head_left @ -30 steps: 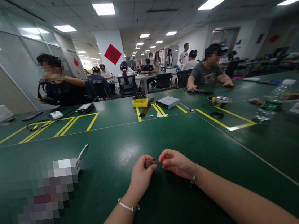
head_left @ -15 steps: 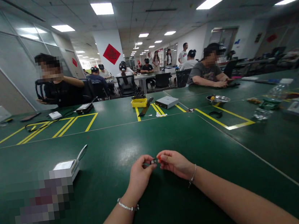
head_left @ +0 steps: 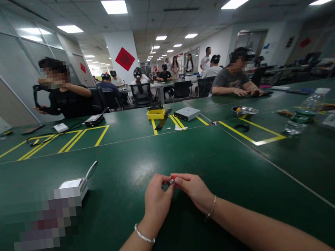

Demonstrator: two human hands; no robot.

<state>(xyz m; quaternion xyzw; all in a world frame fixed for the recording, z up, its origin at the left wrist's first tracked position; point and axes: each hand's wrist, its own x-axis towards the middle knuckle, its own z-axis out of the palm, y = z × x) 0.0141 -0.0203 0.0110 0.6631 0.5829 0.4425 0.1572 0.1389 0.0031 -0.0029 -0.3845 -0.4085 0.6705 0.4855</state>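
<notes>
Over the green table (head_left: 113, 181), my left hand (head_left: 157, 196) pinches a small silvery metal piece (head_left: 171, 181) between thumb and fingers. My right hand (head_left: 196, 189) is closed on a small orange piece (head_left: 173, 177), mostly covered by its fingertips. The fingertips of both hands meet and the two pieces appear to touch. Both are too small to name by kind. To the left lies a white-topped device (head_left: 72, 184) with a pale cable, its near part blurred out by pixelation.
Farther back stand a yellow tray (head_left: 156, 115) with black items, a grey box (head_left: 187, 114), a metal bowl (head_left: 245, 110) and a clear bottle (head_left: 306, 112). Yellow tape (head_left: 271, 140) marks the table. Two people (head_left: 71, 100) (head_left: 230, 79) sit across it.
My right hand has moved slightly left, bringing the orange piece against the metal piece; a small gap showed between them before. My left hand has barely moved.
</notes>
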